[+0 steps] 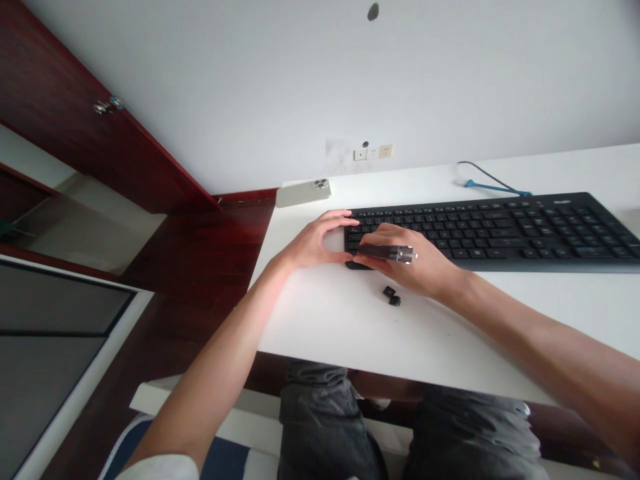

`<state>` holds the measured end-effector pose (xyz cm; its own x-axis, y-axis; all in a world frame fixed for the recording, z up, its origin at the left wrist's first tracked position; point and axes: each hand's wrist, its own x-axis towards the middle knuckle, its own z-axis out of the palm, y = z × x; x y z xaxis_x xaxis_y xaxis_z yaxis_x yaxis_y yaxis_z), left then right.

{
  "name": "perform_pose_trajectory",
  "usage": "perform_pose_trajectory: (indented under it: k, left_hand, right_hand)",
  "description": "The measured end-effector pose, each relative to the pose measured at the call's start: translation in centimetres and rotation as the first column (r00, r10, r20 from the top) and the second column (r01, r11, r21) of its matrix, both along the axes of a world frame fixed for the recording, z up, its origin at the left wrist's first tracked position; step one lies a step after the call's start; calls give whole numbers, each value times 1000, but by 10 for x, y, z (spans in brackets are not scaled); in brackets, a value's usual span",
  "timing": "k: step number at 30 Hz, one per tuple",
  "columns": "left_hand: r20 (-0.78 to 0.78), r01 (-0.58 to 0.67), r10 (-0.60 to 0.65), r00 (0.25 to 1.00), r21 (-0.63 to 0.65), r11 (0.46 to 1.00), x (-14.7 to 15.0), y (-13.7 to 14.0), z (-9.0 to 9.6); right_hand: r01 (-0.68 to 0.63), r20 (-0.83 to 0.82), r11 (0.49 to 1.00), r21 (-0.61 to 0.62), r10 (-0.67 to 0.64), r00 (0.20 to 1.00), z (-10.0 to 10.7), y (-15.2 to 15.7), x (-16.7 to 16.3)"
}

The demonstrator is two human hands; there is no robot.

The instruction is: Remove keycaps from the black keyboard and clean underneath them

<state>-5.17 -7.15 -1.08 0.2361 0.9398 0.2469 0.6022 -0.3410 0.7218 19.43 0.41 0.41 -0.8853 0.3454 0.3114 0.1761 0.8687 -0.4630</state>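
Keyboard [493,230]: black, lying flat from the middle of the frame to its right edge, its left end between the fingers of both hands.
Left hand [320,240]: just left of the frame's middle, thumb and fingers spread apart, the thumb at the keyboard's lower left corner, the fingertips at its upper left; how firmly they press, I cannot tell.
Right hand [425,267]: over the keyboard's left part, fingers closed on a tool.
Tool [383,251]: dark, slim, silver at its right end, aimed left; its tip is too small to make out, so I cannot tell whether it touches a key.
Black pieces [395,301]: two, small, side by side below the right hand, near the middle of the frame.
Desk [320,313]: white, under all of these.
Phone [303,193]: flat at the desk's far left corner, cameras up.
Cord [485,172]: thin and dark, behind the keyboard at upper right, a blue strip [495,188] beside it.
Sockets [373,153]: in a row low on the pale wall [250,87], above the frame's middle.
Door [75,87]: dark red, upper left.
Legs [320,413]: in grey trousers, bottom middle.
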Motion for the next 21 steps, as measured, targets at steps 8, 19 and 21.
perform_pose_trajectory:
  k: [8,19,21]
  left_hand:
    - [-36,-4,5,999,33,999,-1,2,-5]
    - [-39,8,-7,999,28,1000,-3,2,-4]
    - [-34,13,-12,999,32,999,-4,2,-5]
  right_hand:
    - [-88,-122,983,-164,68,990,2,4,2]
    - [52,-136,952,-303,-97,986,1,2,-4]
    - [76,-146,943,-323,-129,981,-1,3,-4]
